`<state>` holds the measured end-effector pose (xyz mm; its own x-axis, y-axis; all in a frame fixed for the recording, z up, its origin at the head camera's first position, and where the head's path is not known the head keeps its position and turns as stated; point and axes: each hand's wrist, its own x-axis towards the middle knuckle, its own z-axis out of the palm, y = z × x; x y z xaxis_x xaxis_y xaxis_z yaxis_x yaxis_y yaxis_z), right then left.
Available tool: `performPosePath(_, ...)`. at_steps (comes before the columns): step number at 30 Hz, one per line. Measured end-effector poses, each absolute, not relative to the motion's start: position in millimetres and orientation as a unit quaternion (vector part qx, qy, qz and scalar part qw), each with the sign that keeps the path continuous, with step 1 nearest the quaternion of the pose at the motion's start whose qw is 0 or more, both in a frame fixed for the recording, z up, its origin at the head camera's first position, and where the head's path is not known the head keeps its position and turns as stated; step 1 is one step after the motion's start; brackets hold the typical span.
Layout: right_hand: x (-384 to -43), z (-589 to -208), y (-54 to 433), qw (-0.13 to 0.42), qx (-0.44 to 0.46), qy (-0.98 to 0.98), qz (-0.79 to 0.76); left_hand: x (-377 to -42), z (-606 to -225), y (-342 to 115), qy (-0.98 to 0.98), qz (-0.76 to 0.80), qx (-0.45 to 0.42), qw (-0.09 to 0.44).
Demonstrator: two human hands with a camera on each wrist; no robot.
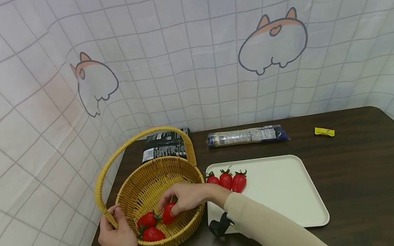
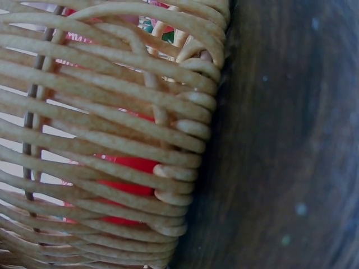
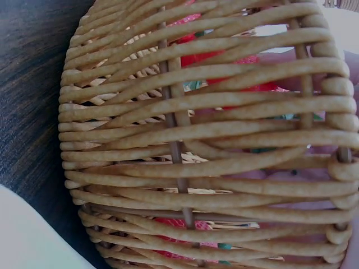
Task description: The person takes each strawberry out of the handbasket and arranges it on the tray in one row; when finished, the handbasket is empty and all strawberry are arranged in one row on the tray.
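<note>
A yellow wicker basket (image 1: 144, 183) with a tall arched handle stands left of the middle of the table. My left hand (image 1: 117, 234) grips the foot of that handle at the basket's left rim. Reaching over the right rim, my right hand (image 1: 185, 197) pinches a red strawberry (image 1: 168, 214) inside the basket. Two more strawberries (image 1: 152, 234) lie at the basket's near left side. Both wrist views are filled by the woven wall (image 2: 112, 134) (image 3: 224, 140), with red fruit showing through the gaps. Three strawberries (image 1: 239, 181) sit on a white tray (image 1: 282, 195), partly behind the right forearm.
Behind the basket lies a black printed package (image 1: 163, 145). A long clear and blue packet (image 1: 247, 135) is at the table's back, with a small yellow wrapped piece (image 1: 324, 132) to its right. A white gridded curtain (image 1: 201, 53) hangs behind and at the left.
</note>
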<state>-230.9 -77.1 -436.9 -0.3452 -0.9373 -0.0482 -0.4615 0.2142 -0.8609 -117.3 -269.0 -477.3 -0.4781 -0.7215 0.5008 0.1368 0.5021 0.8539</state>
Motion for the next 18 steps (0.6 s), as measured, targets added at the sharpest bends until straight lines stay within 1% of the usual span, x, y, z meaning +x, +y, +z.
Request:
performPosePath(7,-230,-438,-76,0.258,-0.473,0.731,-0.419,-118,-477,-269,-0.726,-0.460,0.204,0.469)
performPosePath(9,-229,-438,-76,0.240,-0.471,0.735,-0.423,-117,-477,-269,-0.726,-0.461,0.206,0.468)
performPosePath(14,-221,-437,-67,0.176,-0.464,0.746,-0.444,-117,-479,-267,-0.727,-0.457,0.212,0.467)
performPosePath(18,-214,-432,-52,0.152,-0.449,0.733,-0.488,-118,-477,-268,-0.725,-0.452,0.209,0.475)
